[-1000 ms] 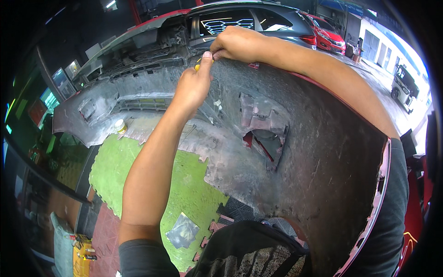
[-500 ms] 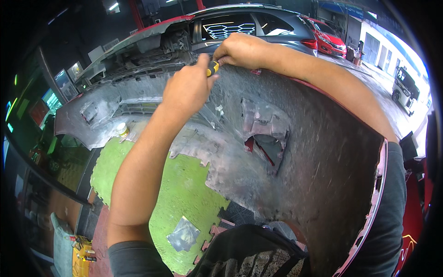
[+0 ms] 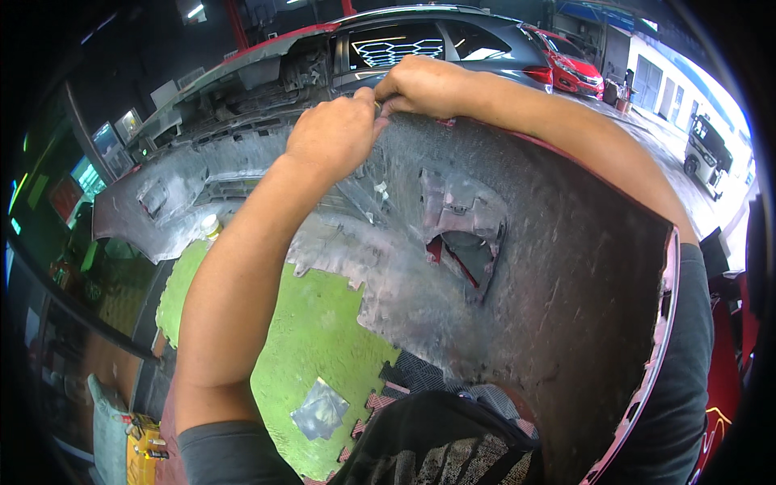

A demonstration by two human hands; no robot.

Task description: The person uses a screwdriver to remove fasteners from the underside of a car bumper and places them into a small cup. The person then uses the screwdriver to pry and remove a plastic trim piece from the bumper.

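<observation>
A large car bumper cover (image 3: 558, 267) stands on edge in front of me, its scuffed grey-black inner side toward me. My left hand (image 3: 335, 129) is closed at the bumper's far upper edge, around a tool with a yellow-and-black handle. Only a sliver of yellow shows between the two hands; the tool's working end is hidden. My right arm reaches around the bumper's outer side, and my right hand (image 3: 424, 87) bends over that same edge. Its fingers are curled together, meeting the left hand's fingertips; what they pinch is hidden.
Green foam matting (image 3: 323, 331) lies below, with a grey sheet (image 3: 320, 408) on it. A small white-and-yellow tub (image 3: 211, 226) sits by the bumper's left part. Behind stand a dark grey car (image 3: 477, 61) and a red car (image 3: 572, 69). A yellow tool case (image 3: 145, 444) is at lower left.
My left hand has moved slightly right and up against the right hand and turned, covering the yellow-and-black handle that showed before. The right hand has barely moved.
</observation>
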